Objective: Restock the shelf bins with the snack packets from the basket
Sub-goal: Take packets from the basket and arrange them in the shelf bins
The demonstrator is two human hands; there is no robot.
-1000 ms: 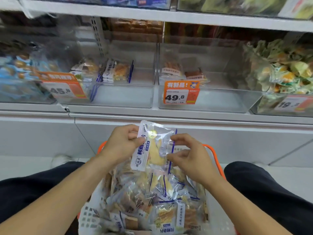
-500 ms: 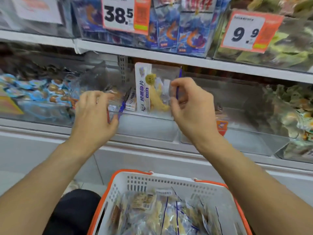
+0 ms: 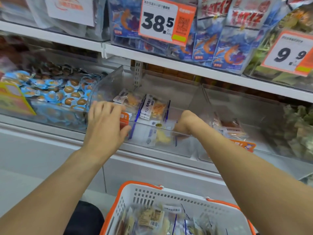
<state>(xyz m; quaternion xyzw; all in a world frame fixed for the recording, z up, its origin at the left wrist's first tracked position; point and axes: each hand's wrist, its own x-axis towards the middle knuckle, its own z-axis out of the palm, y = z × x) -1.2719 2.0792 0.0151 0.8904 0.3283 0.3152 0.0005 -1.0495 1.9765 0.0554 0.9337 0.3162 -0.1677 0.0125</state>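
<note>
A clear snack packet (image 3: 157,135) with blue edges and yellow pieces lies low at the front of the clear middle shelf bin (image 3: 169,150). My right hand (image 3: 185,122) is bent down inside that bin, and its fingers pinch the packet's right edge, blurred through the wall. My left hand (image 3: 105,123) rests with spread fingers on the bin's front rim, over an orange price tag (image 3: 124,120). A few like packets (image 3: 153,108) stand further back in the bin. The white basket with an orange rim (image 3: 169,192) sits below, holding several packets (image 3: 152,217).
A bin of blue egg snacks (image 3: 67,92) is to the left, and a clear bin with a few brown packets (image 3: 228,129) to the right. The shelf above (image 3: 169,62) overhangs the bins, carrying shrimp packs (image 3: 228,53) and a 38.5 price card (image 3: 160,21).
My right hand has carried the packet from the basket up and down into the middle bin. My left hand let go of it and moved onto the bin's front rim.
</note>
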